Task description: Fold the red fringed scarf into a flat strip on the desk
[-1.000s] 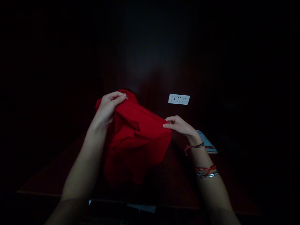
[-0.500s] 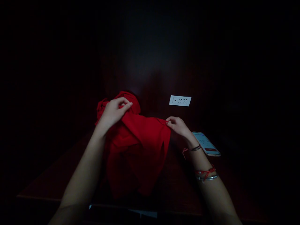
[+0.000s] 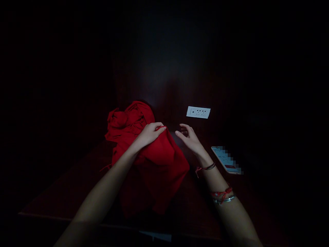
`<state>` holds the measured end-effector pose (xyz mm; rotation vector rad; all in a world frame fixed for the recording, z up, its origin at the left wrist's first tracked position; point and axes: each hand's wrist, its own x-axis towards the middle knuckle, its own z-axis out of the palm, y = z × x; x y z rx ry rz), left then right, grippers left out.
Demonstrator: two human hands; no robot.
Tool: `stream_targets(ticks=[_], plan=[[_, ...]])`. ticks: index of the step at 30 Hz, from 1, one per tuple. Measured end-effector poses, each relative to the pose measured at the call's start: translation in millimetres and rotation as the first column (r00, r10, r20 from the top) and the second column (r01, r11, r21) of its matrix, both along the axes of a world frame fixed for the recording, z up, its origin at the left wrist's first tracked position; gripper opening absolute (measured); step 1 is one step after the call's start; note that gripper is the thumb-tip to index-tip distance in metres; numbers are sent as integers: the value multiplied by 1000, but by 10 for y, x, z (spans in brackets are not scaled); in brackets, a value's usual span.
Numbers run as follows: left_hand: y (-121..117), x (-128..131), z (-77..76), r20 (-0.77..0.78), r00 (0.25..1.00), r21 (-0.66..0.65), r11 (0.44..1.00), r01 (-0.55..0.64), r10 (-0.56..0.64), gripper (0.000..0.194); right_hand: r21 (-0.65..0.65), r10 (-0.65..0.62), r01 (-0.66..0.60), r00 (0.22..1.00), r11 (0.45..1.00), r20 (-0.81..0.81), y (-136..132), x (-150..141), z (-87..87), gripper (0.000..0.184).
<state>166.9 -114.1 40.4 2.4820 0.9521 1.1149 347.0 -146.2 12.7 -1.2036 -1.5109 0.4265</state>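
Observation:
A red cloth garment (image 3: pixel 164 164) lies bunched on the dark table, its near part draping toward the front edge. My left hand (image 3: pixel 152 133) pinches the upper edge of the fabric between thumb and fingers, lifting it into a peak. Just right of that peak, my right hand (image 3: pixel 189 136) is apart from the cloth, its thumb and fingers spread with nothing between them. Behind my left hand, more of the red fabric sits in a crumpled heap with gathered folds. What kind of garment it is, I cannot tell.
A phone (image 3: pixel 226 160) with a lit screen lies on the table (image 3: pixel 200 216) to the right of my right wrist. A white wall socket (image 3: pixel 198 112) is on the dark wall behind. The surroundings are very dim.
My left hand has moved right and slightly down along the fabric, gripping a spot nearer the right. My right hand has let go of the cloth's right corner, which has dropped.

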Motion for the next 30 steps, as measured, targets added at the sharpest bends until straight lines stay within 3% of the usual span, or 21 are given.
stream_targets(ticks=[2, 4, 6, 9, 15, 21, 24, 28, 30], plan=[[-106, 18, 83, -28, 997, 42, 997, -71, 72, 24, 143, -58, 33, 984, 989, 170, -67, -169, -27, 53], [-196, 50, 140, -74, 989, 74, 989, -125, 130, 22, 202, -126, 61, 935, 978, 331, -134, -291, -64, 44], [-239, 58, 173, -104, 974, 121, 974, -190, 203, 24, 186, -182, 106, 870, 977, 459, -169, -318, -92, 29], [-212, -29, 204, -80, 934, 189, 925, -329, 349, 27, 79, -214, 207, 788, 975, 578, -132, -195, -77, 24], [-135, -340, 287, 50, 866, 226, 839, -495, 497, 29, -35, -258, 348, 757, 937, 601, 31, 259, 33, 27], [-260, -622, 405, 212, 796, 216, 767, -604, 567, 30, -54, -467, 580, 705, 813, 533, 80, 758, -49, 25], [-200, -758, 417, 197, 732, 168, 713, -681, 652, 31, -39, -435, 518, 753, 854, 494, 73, 806, -38, 21], [15, -805, 328, -45, 714, 84, 715, -694, 698, 27, 105, -378, 379, 777, 919, 504, 39, 679, 33, 25], [111, -815, 274, -91, 710, 62, 716, -696, 698, 26, 47, -285, 309, 791, 950, 542, 13, 667, 56, 27]])
